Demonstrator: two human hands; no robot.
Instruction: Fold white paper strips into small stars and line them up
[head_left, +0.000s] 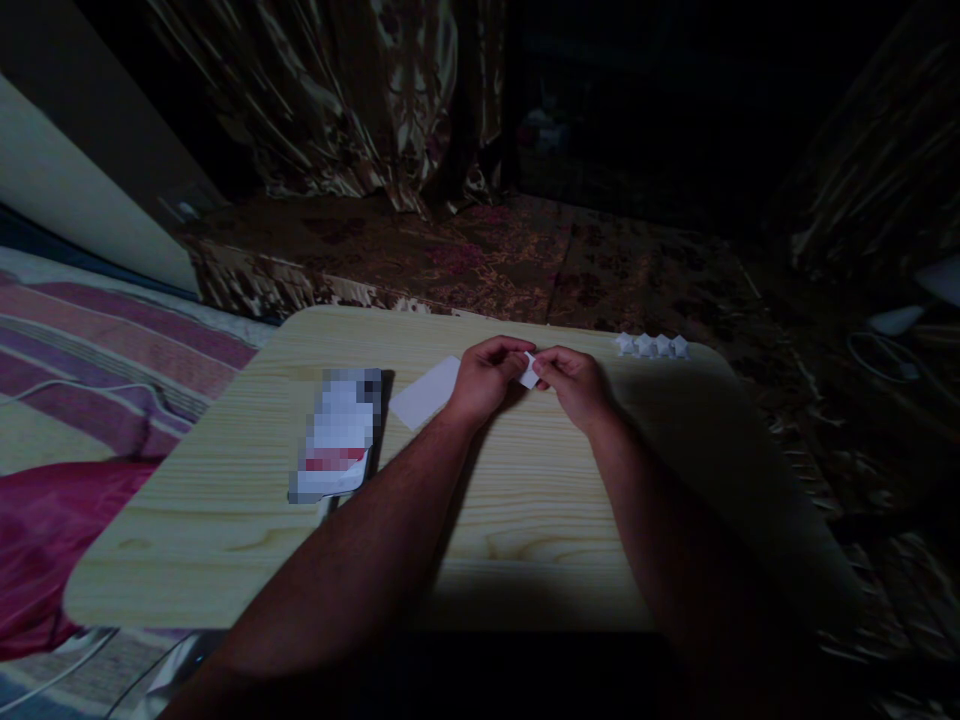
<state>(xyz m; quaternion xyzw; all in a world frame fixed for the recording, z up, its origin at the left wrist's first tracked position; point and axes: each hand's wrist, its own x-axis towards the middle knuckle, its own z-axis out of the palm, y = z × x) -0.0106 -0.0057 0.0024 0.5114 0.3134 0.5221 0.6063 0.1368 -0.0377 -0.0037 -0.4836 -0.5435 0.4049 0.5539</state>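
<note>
Table [525, 520], pale wood; phone [341, 425], toward left edge; left hand [484, 380], right hand [576, 384], both nearly closed, pinching slip [530, 373]; sheet [424, 394], white, beside left hand; stars [645, 346], four, row near far right corner; slip, white, toward far edge

We can count two hands [482, 382] [577, 384], four white paper stars [645, 346], one small paper piece [529, 371], one white rectangle [425, 394], one smartphone [339, 430], one table [544, 490].

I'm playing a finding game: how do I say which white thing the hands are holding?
Look toward the far edge of the pale wooden table, where the left hand and right hand nearly meet. Pinched between them is a small white piece. Unlike the larger white sheet and the row of four star shapes, it's held, not lying on the table.
</note>
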